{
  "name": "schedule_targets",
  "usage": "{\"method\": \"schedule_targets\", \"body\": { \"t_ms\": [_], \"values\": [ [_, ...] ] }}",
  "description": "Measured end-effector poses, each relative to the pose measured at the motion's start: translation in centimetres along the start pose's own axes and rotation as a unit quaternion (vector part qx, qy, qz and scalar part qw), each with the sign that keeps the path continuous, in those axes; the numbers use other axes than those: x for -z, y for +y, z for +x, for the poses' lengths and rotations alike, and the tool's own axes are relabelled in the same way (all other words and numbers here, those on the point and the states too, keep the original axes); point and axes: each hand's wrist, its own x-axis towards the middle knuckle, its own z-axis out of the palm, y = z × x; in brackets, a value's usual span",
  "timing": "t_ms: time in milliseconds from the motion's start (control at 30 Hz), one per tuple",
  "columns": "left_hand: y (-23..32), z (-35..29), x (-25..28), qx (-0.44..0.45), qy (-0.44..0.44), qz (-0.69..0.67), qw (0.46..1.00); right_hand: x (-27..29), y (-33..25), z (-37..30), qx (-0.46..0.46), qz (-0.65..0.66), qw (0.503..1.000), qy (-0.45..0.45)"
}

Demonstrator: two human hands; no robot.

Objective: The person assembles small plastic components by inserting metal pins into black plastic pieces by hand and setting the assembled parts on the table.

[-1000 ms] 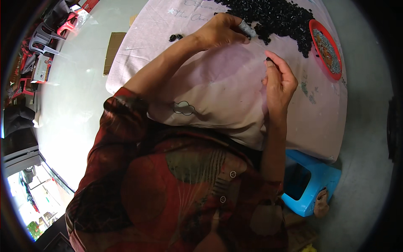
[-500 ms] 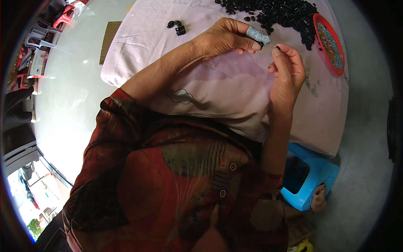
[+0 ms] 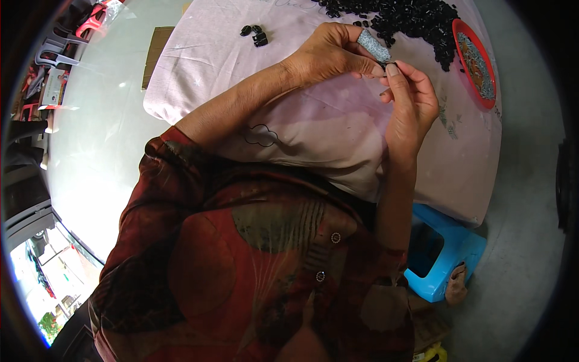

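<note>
Over the pink-covered table, my left hand point(image 3: 325, 57) is closed in a pinch on a small black plastic piece point(image 3: 384, 64), mostly hidden by the fingers. A grey speckled wrap point(image 3: 374, 46) covers its index finger. My right hand point(image 3: 412, 105) comes up from the lower right, thumb and index finger pressed together against the same piece. Whatever sits between those right fingertips is too small to make out. Beyond both hands lies a heap of similar black pieces point(image 3: 413, 24). A red oval tray point(image 3: 492, 90) at the right holds thin silvery metal bits point(image 3: 476, 65).
Several black pieces point(image 3: 259, 38) sit apart on the pink cloth point(image 3: 199, 66) at the far left. Loose metal bits point(image 3: 449, 125) lie right of my right hand. A blue plastic stool point(image 3: 449, 241) stands below the table's right edge. Grey chairs point(image 3: 57, 57) are at the far left.
My right hand has closed the small gap to my left hand, and its fingertips now meet the black piece. My left hand has shifted slightly right.
</note>
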Motion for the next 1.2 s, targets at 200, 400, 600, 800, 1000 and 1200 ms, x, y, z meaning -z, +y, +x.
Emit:
{"method": "schedule_targets", "body": {
  "t_ms": [200,400,600,800,1000,1200],
  "values": [
    [0.0,0.0,0.7,-0.011,-0.007,0.03,0.999,-0.1,-0.3,-0.3,-0.028,-0.005,1.0,-0.002],
    [0.4,-0.1,0.9,0.01,-0.002,0.017,1.0,0.5,-0.1,0.1,-0.104,0.024,0.994,-0.033],
    [1.3,0.1,2.2,0.066,-0.043,-0.017,0.997,0.8,-0.3,0.2,-0.08,-0.014,0.993,-0.086],
    [1.1,0.1,3.3,0.142,-0.085,-0.046,0.985,0.5,0.3,0.0,0.108,-0.165,0.961,-0.194],
    [1.1,-0.7,1.7,0.207,-0.049,-0.063,0.975,0.4,0.6,0.2,0.234,-0.302,0.919,-0.103],
    [1.8,-1.3,1.8,0.169,-0.083,0.118,0.975,-0.2,-0.1,0.5,0.333,-0.431,0.82,-0.174]
  ]
}}
